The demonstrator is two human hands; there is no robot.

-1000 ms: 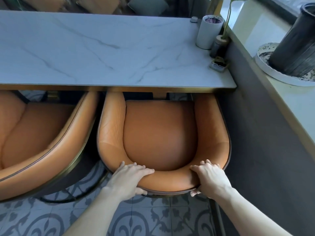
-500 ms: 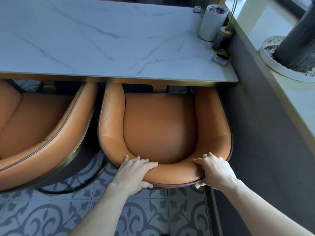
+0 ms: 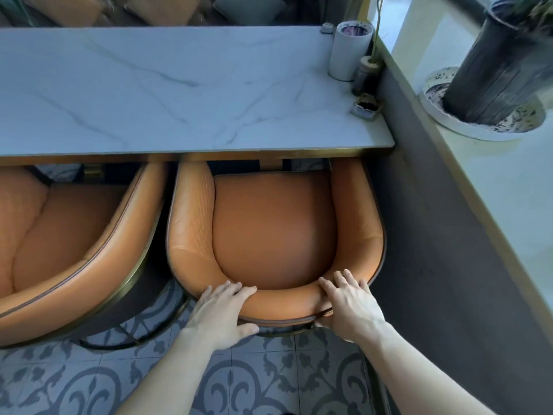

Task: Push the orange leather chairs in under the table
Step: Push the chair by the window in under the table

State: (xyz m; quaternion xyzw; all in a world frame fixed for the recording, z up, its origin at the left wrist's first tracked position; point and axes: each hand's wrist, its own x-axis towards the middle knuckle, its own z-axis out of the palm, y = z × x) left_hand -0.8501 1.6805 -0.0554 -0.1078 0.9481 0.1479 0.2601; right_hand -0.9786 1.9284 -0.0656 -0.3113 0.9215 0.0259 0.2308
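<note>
Chair in hand: the right-hand orange leather chair (image 3: 273,232) lay straight ahead of both hands, its front already tucked beneath the edge of the worktop (image 3: 167,94), its curved back towards the person.
Direction of push: forward, away from the body, along the chair's front-to-back line, which ran square to the worktop edge.
Left hand: the left hand (image 3: 223,313) was wrapped over the top of the backrest rim, fingers (image 3: 236,290) on the inner side and thumb on the outer shell, holding the rim.
Right hand: the right hand (image 3: 348,307) gripped the same rim farther right, fingers draped over the top and the thumb underneath.
Nearer hand: neither; the two sat about evenly either side of the backrest's middle, which I judged would suit a straight shove.
Second chair: another orange chair (image 3: 68,244) stood just beside on the left, angled, with more of its seat out in the open; probably pushed after.
Surface: patterned floor tiles (image 3: 245,381), hard and flat; the base seemed likely to slide rather than roll.
Room: a dark wall (image 3: 449,250) ran close along the chair's right side, leaving little sideways slack. A white cup (image 3: 348,52) and small items sat at the worktop's far right corner, well apart from the hands.
</note>
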